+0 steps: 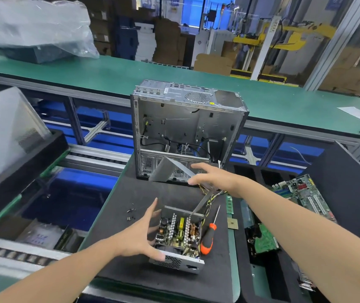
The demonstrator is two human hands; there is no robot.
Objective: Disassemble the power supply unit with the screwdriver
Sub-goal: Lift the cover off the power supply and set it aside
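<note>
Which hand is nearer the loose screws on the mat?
Left. The left hand is just right of the screws, at the power supply unit; the right hand is farther, by the metal cover.

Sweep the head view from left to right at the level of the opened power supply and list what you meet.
loose screws → power supply unit → screwdriver → processor chip → hard drive, circuit board up

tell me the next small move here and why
Probably swing the metal cover clear and set it aside: it is tilted up off the power supply unit at the right hand, the left hand is open beside the casing, and the screwdriver lies idle.
</note>
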